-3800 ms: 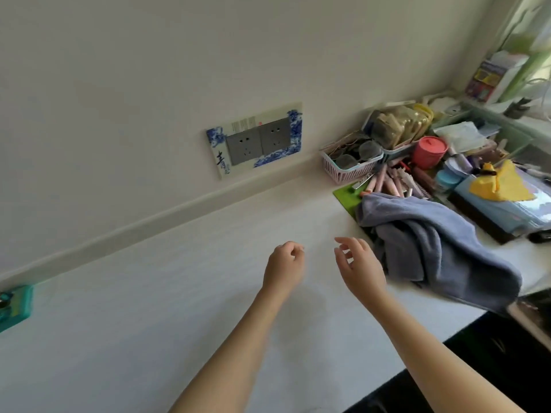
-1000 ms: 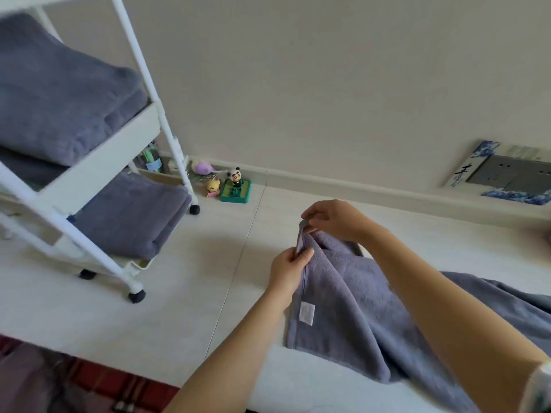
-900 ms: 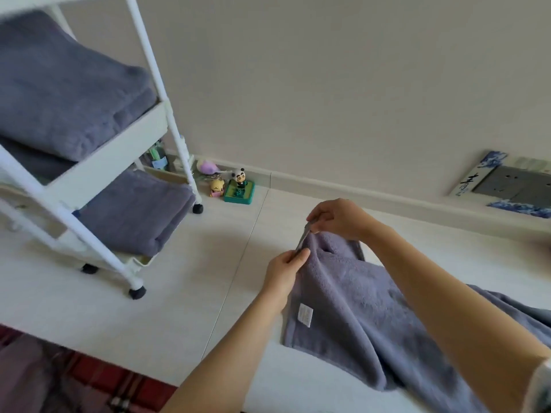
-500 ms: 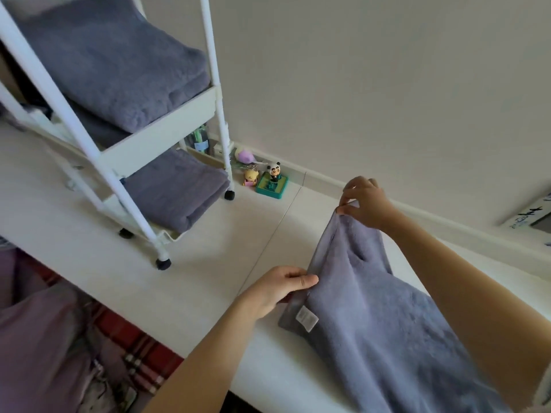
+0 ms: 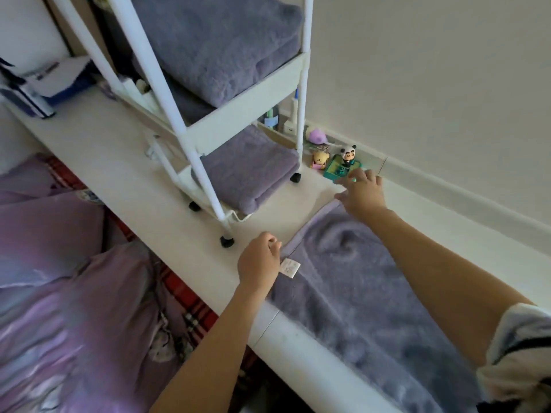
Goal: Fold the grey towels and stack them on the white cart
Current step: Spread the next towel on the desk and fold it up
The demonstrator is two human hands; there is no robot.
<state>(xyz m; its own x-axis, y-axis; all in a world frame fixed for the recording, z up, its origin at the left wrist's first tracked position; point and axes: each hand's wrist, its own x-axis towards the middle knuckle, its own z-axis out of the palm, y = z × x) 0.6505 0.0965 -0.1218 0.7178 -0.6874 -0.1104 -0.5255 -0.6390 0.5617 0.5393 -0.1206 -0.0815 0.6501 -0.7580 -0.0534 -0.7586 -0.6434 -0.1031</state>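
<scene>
Both hands at grey towel (image 5: 357, 293)'s near-cart edge; flat.

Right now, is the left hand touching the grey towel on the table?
Touching. The head view shows the left hand gripping the grey towel's near corner, beside its white label.

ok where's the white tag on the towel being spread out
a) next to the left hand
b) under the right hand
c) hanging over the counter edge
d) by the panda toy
a, the white tag sits on the towel corner right beside the left hand, well away from the right hand.
</scene>
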